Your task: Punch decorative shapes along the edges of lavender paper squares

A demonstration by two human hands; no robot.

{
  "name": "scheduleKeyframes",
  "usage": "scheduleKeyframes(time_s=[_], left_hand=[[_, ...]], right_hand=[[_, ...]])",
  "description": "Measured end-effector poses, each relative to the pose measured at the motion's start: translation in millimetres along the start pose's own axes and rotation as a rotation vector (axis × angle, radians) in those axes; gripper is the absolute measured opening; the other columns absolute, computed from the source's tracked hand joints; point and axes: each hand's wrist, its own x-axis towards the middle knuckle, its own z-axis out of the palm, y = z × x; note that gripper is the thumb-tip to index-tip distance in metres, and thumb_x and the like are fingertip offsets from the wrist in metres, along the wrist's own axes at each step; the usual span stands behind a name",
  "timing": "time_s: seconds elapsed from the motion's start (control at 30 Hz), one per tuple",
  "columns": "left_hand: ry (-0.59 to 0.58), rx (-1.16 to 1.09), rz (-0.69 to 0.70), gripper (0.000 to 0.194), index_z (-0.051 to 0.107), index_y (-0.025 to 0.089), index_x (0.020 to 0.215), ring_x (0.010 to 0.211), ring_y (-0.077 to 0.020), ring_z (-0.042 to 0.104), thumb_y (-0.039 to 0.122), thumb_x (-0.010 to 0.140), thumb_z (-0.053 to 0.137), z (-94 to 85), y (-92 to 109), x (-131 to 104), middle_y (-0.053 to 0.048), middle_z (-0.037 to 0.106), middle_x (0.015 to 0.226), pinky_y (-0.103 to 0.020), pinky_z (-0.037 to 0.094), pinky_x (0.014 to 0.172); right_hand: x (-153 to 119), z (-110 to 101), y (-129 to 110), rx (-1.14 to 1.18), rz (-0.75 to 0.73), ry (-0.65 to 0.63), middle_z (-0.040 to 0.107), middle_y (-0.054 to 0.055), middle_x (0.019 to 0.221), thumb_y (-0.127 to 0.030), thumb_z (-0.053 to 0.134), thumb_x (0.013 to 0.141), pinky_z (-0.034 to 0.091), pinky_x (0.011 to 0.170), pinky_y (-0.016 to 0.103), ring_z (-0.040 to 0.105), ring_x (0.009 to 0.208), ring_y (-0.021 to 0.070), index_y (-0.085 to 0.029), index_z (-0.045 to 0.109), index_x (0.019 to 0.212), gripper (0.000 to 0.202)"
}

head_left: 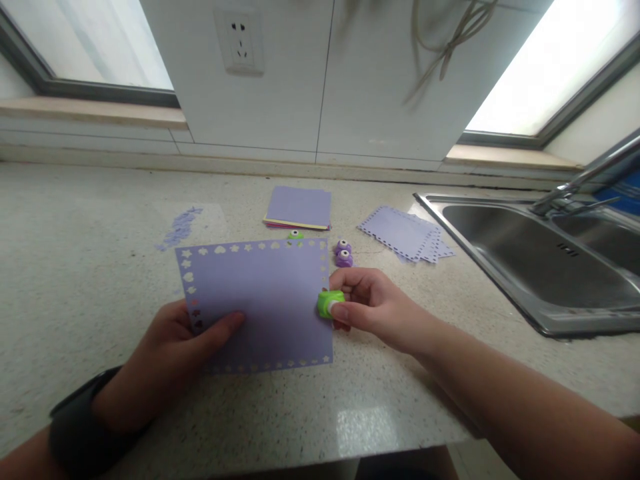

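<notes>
My left hand (185, 353) grips a purple sheet of paper (280, 300) by its left side, thumb on top and fingers underneath. Small shapes such as stars and hearts are cut along the sheet's top, left and bottom borders, and down the upper part of the right border. At that right edge my right hand (367, 303) is closed round a green craft punch (327, 305), its thumb on the white button. Just beyond the sheet stand two purple craft punches (343, 253) and another green punch (295, 235), partly hidden by the paper.
A stack of coloured paper (300, 205) lies at the back of the speckled counter (90, 267). Punched purple sheets (400, 232) rest to its right, beside a steel sink (520, 260) with a faucet (555, 197). Small purple cutouts (179, 228) are piled at the left.
</notes>
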Motion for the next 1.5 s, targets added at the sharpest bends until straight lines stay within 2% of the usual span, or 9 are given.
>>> scheduleKeyframes(time_s=[0.2,0.43,0.53,0.67,0.83,0.97,1.23,1.37,1.5], left_hand=[[-0.006,-0.045,-0.026,0.03,0.083,0.026,0.088,0.072,-0.0225,0.077,0.052,0.074,0.091,-0.3,2,-1,-0.004,0.084,0.085,-0.028,0.065,0.066],[0.02,-0.07,0.027,0.03,0.083,0.025,0.086,0.07,-0.0233,0.077,0.052,0.074,0.09,5.1,9,2,-0.004,0.082,0.079,-0.029,0.064,0.064],[0.044,-0.078,0.045,0.03,0.083,0.024,0.085,0.069,-0.0233,0.077,0.05,0.073,0.092,6.8,11,1,-0.004,0.082,0.078,-0.029,0.064,0.063],[0.071,-0.101,0.057,0.032,0.083,0.022,0.095,0.08,-0.026,0.08,0.048,0.076,0.09,7.0,10,2,-0.006,0.084,0.088,-0.031,0.065,0.071],[0.1,-0.13,0.088,0.038,0.081,0.02,0.111,0.097,-0.0285,0.08,0.043,0.081,0.087,7.5,8,4,-0.008,0.085,0.106,-0.037,0.064,0.091],[0.105,-0.197,0.1,0.043,0.079,0.019,0.117,0.097,-0.0293,0.081,0.041,0.081,0.087,9.3,7,6,-0.009,0.084,0.11,-0.041,0.063,0.094],[0.114,-0.272,0.117,0.05,0.078,0.014,0.116,0.097,-0.0305,0.081,0.039,0.075,0.093,12.7,7,7,-0.012,0.085,0.108,-0.043,0.064,0.096],[0.103,-0.29,0.143,0.05,0.079,0.015,0.115,0.099,-0.0316,0.081,0.039,0.074,0.093,12.8,5,9,-0.012,0.084,0.109,-0.044,0.064,0.095],[0.083,-0.3,0.166,0.051,0.079,0.015,0.115,0.099,-0.0319,0.081,0.039,0.073,0.094,11.7,3,11,-0.013,0.084,0.11,-0.044,0.065,0.094]], right_hand=[[-1,-4,-1,-0.007,-0.033,-0.016,0.069,-0.001,0.075,-0.035,0.09,0.08,0.051,0.06,0.02,0.062,0.062,0.0076,-0.016,0.072,0.095,0.031],[-1,-14,0,-0.048,-0.056,-0.054,0.073,0.003,0.081,-0.035,0.088,0.083,0.052,0.06,0.021,0.064,0.066,0.0092,-0.015,0.072,0.102,0.032],[-2,-19,-5,-0.102,-0.129,-0.082,0.075,0.004,0.086,-0.035,0.085,0.087,0.052,0.061,0.023,0.066,0.069,0.0104,-0.016,0.072,0.101,0.027],[-3,-33,-14,-0.364,-0.268,0.05,0.075,0.005,0.093,-0.037,0.079,0.091,0.054,0.072,0.03,0.068,0.08,0.0152,-0.018,0.073,0.101,0.022],[1,-50,-22,-0.737,-0.218,0.3,0.073,0.006,0.091,-0.039,0.075,0.091,0.05,0.074,0.035,0.063,0.079,0.0186,-0.019,0.073,0.099,0.022],[5,-53,-21,-0.892,-0.167,0.3,0.073,0.007,0.089,-0.033,0.07,0.091,0.048,0.073,0.036,0.061,0.077,0.0191,-0.018,0.075,0.099,0.017],[14,-41,-12,-1.122,-0.245,0.366,0.074,0.01,0.104,-0.027,0.068,0.093,0.051,0.079,0.037,0.064,0.083,0.0211,-0.019,0.075,0.11,0.02],[20,-35,-5,-1.209,-0.289,0.342,0.076,0.012,0.11,-0.031,0.067,0.096,0.051,0.088,0.041,0.066,0.093,0.0244,-0.02,0.076,0.112,0.021],[22,-33,-3,-1.219,-0.258,0.375,0.077,0.012,0.112,-0.036,0.066,0.098,0.051,0.086,0.041,0.067,0.091,0.024,-0.021,0.076,0.117,0.027]])
